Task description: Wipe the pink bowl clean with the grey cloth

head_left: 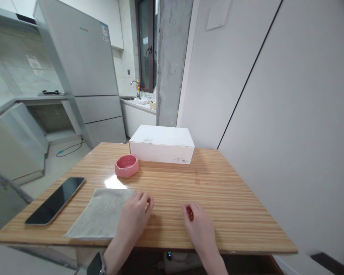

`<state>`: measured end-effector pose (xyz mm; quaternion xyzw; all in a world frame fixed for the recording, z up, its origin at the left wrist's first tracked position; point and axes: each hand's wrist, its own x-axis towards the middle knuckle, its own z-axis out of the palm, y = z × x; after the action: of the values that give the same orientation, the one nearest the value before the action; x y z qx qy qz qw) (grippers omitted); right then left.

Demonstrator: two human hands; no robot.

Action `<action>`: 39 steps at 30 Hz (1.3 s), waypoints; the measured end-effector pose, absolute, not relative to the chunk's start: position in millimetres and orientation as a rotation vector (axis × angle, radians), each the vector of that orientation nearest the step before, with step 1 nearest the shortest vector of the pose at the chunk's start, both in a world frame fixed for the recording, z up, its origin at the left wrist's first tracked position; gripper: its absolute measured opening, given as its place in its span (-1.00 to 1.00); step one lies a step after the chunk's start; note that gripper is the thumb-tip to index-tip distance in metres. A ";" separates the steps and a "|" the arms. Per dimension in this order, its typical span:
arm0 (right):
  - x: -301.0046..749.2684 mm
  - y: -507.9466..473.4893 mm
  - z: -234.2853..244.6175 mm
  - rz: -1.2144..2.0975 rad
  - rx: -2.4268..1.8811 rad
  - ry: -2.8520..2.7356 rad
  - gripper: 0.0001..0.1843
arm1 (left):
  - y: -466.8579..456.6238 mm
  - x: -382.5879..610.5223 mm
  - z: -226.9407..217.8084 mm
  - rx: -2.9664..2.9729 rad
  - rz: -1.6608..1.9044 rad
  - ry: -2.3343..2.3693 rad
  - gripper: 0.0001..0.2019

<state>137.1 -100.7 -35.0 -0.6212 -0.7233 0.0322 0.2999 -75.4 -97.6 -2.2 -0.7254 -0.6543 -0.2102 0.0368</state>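
Note:
My left hand [136, 212] rests at the right edge of a grey-green cloth [99, 214], its fingers curled in and the thumb near the index finger. No object shows in the small gap between them. On the bare wood to its right, my right hand [199, 225] is also curled. A dark reddish spot shows between its thumb and fingers; whether that is a small thing or shadow, I cannot make out. The cloth lies flat near the front edge. Beyond it stands a pink angular bowl [126, 168], apart from both hands.
A black phone [55, 200] lies at the table's left. At the back of the wooden table [232, 214] sits a closed white box [162, 149]. A white wall [289, 114] runs along the right. A fridge [83, 57] and a sink counter stand behind.

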 end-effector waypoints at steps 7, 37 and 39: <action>124.4 -100.2 -43.5 -0.165 -1.645 -2.121 -0.72 | -102.7 -52.6 -33.0 -2.469 -0.449 -2.019 -0.67; 129.1 -102.4 -52.0 -0.087 -1.569 -2.101 -0.69 | -104.0 -54.8 -34.8 -2.460 -0.515 -1.990 -0.70; 129.2 -103.0 -51.6 -0.103 -1.560 -2.100 -0.68 | -104.1 -55.1 -34.7 -2.461 -0.513 -1.997 -0.70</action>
<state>129.2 -103.0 -51.6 -0.5757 -0.7747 -0.0380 0.2589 -55.1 -104.1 -34.7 -0.7661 -0.6217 -0.1597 -0.0345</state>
